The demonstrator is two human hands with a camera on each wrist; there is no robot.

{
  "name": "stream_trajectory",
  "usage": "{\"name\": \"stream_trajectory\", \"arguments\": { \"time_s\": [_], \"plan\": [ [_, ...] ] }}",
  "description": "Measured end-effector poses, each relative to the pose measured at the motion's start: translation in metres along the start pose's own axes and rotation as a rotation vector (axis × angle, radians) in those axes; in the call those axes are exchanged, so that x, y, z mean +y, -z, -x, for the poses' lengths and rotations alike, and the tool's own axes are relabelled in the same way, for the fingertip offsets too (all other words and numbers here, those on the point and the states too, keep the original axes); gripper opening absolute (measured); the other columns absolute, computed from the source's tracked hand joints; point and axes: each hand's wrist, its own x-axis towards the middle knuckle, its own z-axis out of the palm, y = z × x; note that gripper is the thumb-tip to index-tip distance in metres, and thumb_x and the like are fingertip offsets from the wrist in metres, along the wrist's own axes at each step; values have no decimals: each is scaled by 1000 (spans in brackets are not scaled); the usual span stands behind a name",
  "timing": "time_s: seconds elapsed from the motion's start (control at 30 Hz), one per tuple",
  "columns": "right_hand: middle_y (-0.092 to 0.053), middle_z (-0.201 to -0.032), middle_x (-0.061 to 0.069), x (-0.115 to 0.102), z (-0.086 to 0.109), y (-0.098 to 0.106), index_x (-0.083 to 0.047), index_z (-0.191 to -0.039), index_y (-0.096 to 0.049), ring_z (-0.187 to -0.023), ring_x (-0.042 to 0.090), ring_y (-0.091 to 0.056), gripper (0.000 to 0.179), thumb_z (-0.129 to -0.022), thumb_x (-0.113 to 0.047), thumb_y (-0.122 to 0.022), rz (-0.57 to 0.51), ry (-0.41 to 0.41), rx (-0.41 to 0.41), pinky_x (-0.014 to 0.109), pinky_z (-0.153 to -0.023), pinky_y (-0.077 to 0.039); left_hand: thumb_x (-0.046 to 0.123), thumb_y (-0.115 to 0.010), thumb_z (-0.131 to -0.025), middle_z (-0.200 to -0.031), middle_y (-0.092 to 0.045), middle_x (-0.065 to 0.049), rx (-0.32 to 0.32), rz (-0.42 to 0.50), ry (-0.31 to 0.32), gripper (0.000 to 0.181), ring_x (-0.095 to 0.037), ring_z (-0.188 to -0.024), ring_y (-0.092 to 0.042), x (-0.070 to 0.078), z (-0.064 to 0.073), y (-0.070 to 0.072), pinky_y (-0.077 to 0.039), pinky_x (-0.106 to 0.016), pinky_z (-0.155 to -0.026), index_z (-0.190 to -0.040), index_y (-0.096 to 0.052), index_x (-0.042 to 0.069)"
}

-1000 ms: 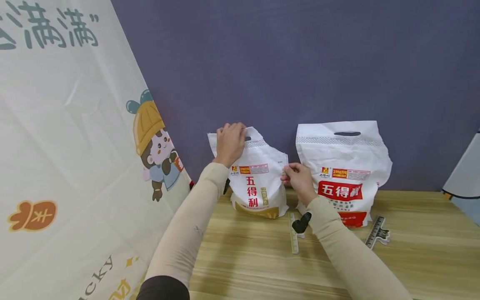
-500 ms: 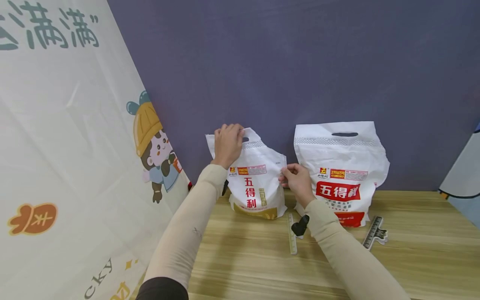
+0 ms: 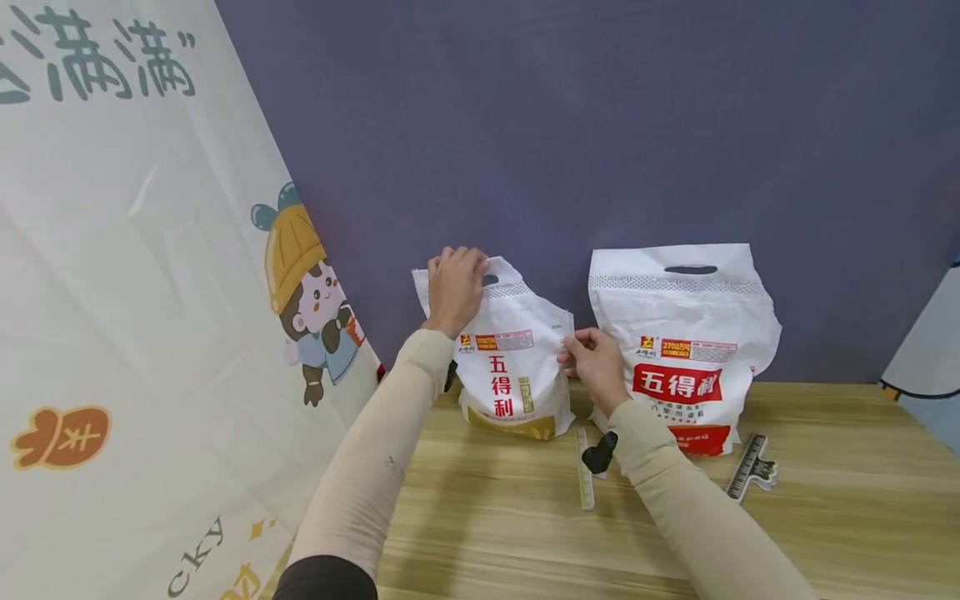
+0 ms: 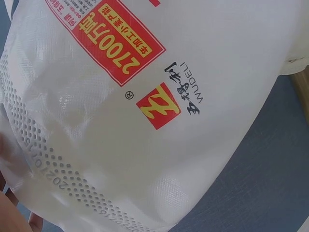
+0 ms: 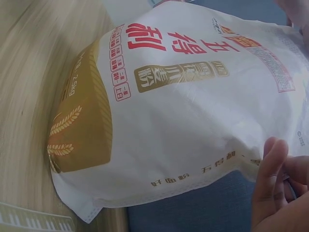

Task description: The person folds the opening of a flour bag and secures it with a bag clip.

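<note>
A white flour bag (image 3: 543,358) with red lettering and a gold bottom band stands on the wooden table against the dark backdrop. My left hand (image 3: 456,287) grips its top edge, beside the handle slot; the left wrist view shows the printed front and dotted seam, with part of that hand at the lower left. On the bag's right side, my right hand (image 3: 597,362) pinches the edge between thumb and fingers. Its thumb (image 5: 273,162) lies over the side seam in the right wrist view. The bag's upper left corner is partly hidden behind my left hand.
A second, larger flour bag (image 3: 682,317) with a red label stands just right, partly behind my right wrist. Two bag clips lie in front: a pale clip (image 3: 585,475) and a black piano-key clip (image 3: 746,468). A printed white sheet (image 3: 165,292) borders the left side.
Both hands keep their hold on the smaller flour bag. The whole head view has shifted very slightly; bags and clips stay in place.
</note>
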Motion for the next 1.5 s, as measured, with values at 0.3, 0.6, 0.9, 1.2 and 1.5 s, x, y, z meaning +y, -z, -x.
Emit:
{"name": "stream_trajectory", "arguments": {
  "time_s": [0.3, 0.6, 0.9, 1.2, 1.5],
  "plan": [
    [-66, -87, 6, 4, -14, 4, 0, -107, -61, -67, 7, -69, 13, -103, -12, -62, 18, 36, -7, 33, -64, -62, 29, -59, -103, -102, -73, -6, 48, 1, 8, 22, -27, -101, -61, 3, -5, -7, -41, -48, -101, -103, -75, 13],
    [-67, -90, 11, 8, -24, 9, 3, -107, -60, -69, 7, -69, 14, -103, -11, -59, 57, 83, -22, 45, -73, -63, 30, -61, -102, -99, -71, -5, 80, 7, 31, 23, -27, -98, -59, 5, -7, -15, -42, -48, -99, -101, -77, 14],
    [-71, -92, 19, 9, -26, 9, 3, -105, -61, -67, 9, -69, 12, -102, -9, -61, 111, 147, -7, 45, -70, -63, 31, -61, -102, -99, -70, -5, 92, 10, 36, 25, -27, -99, -59, 6, -8, -14, -41, -49, -100, -101, -78, 13],
    [-71, -88, 21, 8, -23, 7, 2, -101, -62, -65, 9, -69, 10, -99, -8, -63, 117, 164, -4, 43, -67, -63, 30, -62, -102, -97, -70, -6, 106, 16, 31, 24, -27, -97, -58, 2, -8, -14, -41, -49, -98, -101, -78, 13],
    [-73, -89, 25, 6, -20, 4, 3, -100, -62, -64, 12, -70, 9, -99, -6, -62, 144, 200, 15, 37, -62, -63, 31, -64, -100, -97, -70, -6, 138, 52, 14, 23, -27, -96, -57, -2, -8, -13, -41, -49, -97, -102, -80, 15]
  ]
}}
